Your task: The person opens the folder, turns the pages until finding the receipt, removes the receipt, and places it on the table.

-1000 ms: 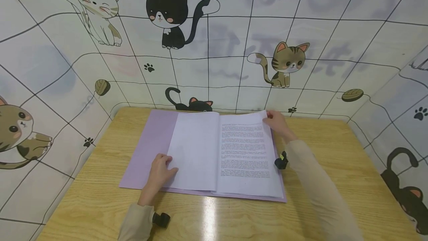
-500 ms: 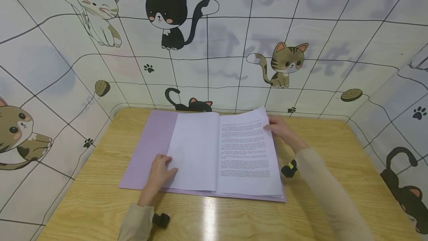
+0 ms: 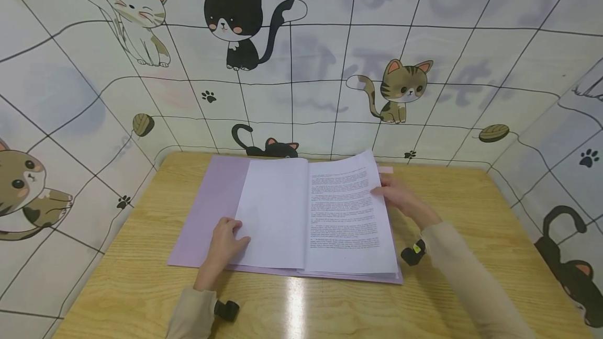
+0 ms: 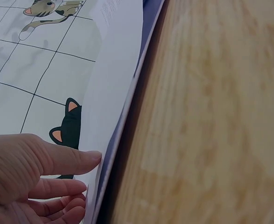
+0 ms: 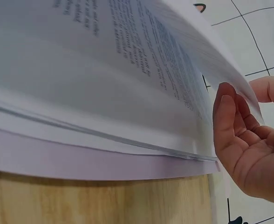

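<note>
Head view: the right hand point(image 3: 400, 195) pinches a page point(image 3: 348, 261), its text point(image 3: 343, 211) illegible.

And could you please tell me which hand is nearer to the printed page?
Right: the right hand holds the printed page by its outer edge; the left hand is across from it, at the outer edge of the blank page.

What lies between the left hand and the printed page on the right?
In the head view, a page with no visible print lies between the left hand and the printed page.
</note>
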`<state>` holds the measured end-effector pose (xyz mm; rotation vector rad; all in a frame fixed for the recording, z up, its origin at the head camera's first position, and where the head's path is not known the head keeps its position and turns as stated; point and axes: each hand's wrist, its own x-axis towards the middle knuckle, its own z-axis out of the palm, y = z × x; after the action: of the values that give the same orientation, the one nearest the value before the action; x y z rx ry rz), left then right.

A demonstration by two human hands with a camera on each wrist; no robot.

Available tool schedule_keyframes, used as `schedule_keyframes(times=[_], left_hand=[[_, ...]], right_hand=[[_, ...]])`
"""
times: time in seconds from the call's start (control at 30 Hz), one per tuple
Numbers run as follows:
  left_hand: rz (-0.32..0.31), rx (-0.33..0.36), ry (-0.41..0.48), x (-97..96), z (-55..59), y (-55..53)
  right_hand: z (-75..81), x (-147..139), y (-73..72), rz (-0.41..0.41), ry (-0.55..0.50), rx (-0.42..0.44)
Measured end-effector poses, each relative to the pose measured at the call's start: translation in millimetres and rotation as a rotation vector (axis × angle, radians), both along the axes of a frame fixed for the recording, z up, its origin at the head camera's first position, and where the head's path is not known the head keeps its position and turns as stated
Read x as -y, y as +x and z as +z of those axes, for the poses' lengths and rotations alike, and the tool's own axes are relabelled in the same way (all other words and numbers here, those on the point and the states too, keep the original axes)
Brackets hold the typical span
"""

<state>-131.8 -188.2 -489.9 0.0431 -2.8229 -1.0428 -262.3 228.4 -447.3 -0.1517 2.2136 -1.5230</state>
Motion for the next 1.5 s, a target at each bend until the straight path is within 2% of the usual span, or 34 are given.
schedule_keyframes(times=[0.73, 1.17, 1.5], left_hand=[[-0.004, 0.002, -0.001, -0.8, 1.0, 2.7], [0.009, 0.012, 0.016, -0.9, -2.1, 2.0], [0.002, 0.01, 0.023, -0.6, -2.4, 0.0]], right_hand=[[13.6, 2.4, 27.0, 0.029, -0.078, 0.018], [32.5, 20.0, 24.3, -0.008, -0.159, 0.025], [49.3, 38.1, 19.5, 0.03, -0.213, 0.017]])
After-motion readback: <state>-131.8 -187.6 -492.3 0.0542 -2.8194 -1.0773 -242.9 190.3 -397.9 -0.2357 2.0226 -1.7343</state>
